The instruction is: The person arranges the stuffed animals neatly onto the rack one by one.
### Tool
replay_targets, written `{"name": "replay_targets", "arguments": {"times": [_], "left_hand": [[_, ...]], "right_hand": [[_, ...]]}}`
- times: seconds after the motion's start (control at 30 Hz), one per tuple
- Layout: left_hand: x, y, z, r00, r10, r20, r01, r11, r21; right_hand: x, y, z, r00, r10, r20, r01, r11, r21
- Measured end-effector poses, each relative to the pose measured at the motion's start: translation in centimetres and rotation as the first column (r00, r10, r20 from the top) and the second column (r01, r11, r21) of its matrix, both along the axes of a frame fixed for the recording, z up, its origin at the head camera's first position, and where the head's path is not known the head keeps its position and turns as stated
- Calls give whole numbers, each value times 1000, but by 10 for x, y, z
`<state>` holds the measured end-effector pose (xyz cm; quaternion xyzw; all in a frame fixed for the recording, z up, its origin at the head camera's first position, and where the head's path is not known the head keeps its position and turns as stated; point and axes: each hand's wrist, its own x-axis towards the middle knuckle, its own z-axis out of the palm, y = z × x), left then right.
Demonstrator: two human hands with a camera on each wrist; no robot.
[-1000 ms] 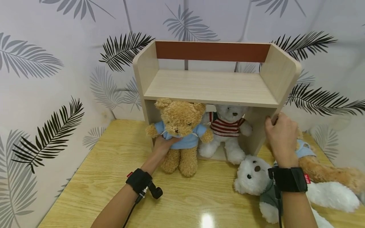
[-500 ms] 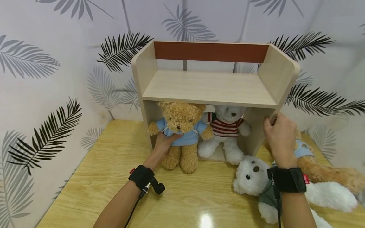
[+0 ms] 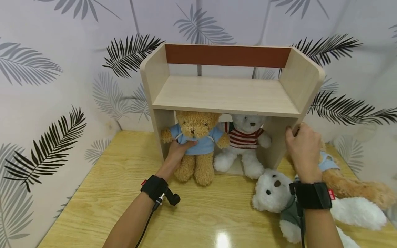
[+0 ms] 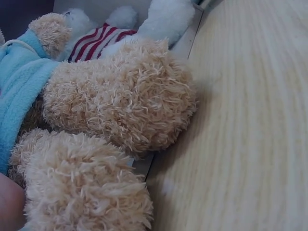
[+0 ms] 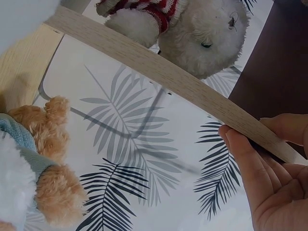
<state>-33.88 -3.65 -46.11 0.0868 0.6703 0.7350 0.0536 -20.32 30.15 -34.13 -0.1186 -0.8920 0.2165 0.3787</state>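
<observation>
A tan teddy bear point(image 3: 198, 146) in a light blue hoodie stands upright in the left half of the shelf's lower compartment, its legs near the front edge. My left hand point(image 3: 177, 151) grips it at the side of its body, thumb across the hoodie; the other fingers are hidden behind it. The small wooden shelf point(image 3: 226, 94) stands against the wall. My right hand point(image 3: 304, 146) pinches the front edge of its right side panel point(image 5: 192, 96), thumb inside and fingers outside. Beside the tan bear sits a white teddy bear point(image 3: 245, 144) in a red-striped sweater.
A white teddy bear point(image 3: 273, 191) in a green top lies on the table point(image 3: 192, 213) at the right, partly under my right forearm. Behind it lies a brown teddy bear point(image 3: 350, 179) with light blue clothing. Leaf-patterned covering point(image 3: 62, 86) hangs behind and to the left.
My left hand has moved the tan teddy bear farther back into the lower compartment, and its head has gone below the upper board. The right hand keeps its hold on the side panel.
</observation>
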Motion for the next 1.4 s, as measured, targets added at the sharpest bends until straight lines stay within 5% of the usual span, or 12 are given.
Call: {"name": "replay_targets", "arguments": {"times": [0.37, 1.4], "left_hand": [[-7, 3, 6, 999, 38, 28, -35, 996, -76], [-38, 11, 8, 995, 90, 36, -86, 989, -117]], "right_hand": [[0, 1, 0, 1000, 2, -12, -2, 1000, 4], [0, 2, 1, 1000, 5, 0, -5, 1000, -3]]}}
